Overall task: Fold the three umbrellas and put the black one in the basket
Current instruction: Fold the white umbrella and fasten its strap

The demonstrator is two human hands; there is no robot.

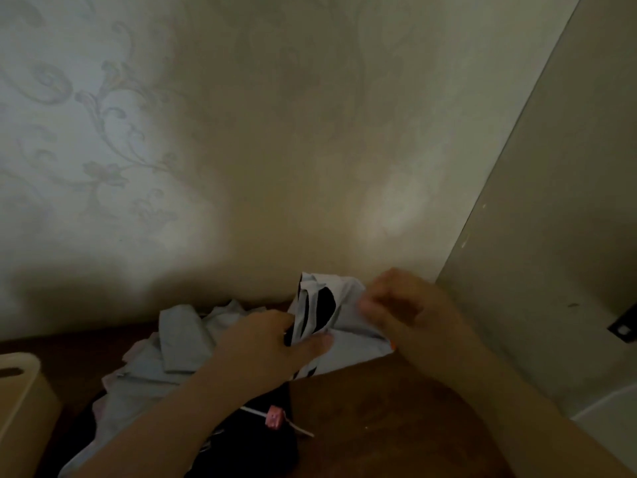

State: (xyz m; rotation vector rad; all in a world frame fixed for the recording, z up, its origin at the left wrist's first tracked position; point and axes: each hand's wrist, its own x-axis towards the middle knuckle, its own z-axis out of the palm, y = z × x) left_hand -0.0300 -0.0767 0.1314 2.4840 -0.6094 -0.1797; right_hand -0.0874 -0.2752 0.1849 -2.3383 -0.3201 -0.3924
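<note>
Folding is the step in hand, judging by how both hands work one umbrella [341, 326] near the back edge of the brown table [396, 426], close to the wall [275, 132]. Its canopy is pale grey outside with a black lining showing between the pleats. The left hand [265, 343] has its thumb and fingers curled round the bunched cloth from the left; the right hand [403, 305] pinches a pleat on the right side, though motion blur hides exactly how its fingers lie. A second umbrella [179, 350], grey with a pale pink rim, lies crumpled just to the left, partly under the left forearm. Black fabric [262, 443] lies at the table's front edge with a small pink tag [274, 416] on it; whether this is the black umbrella I cannot tell. A cream basket [20, 401] stands at the table's left edge, well apart from the hands.

The next move probably calls for smoothing each pleat flat, wrapping them one way round the shaft, then fastening the strap.
</note>
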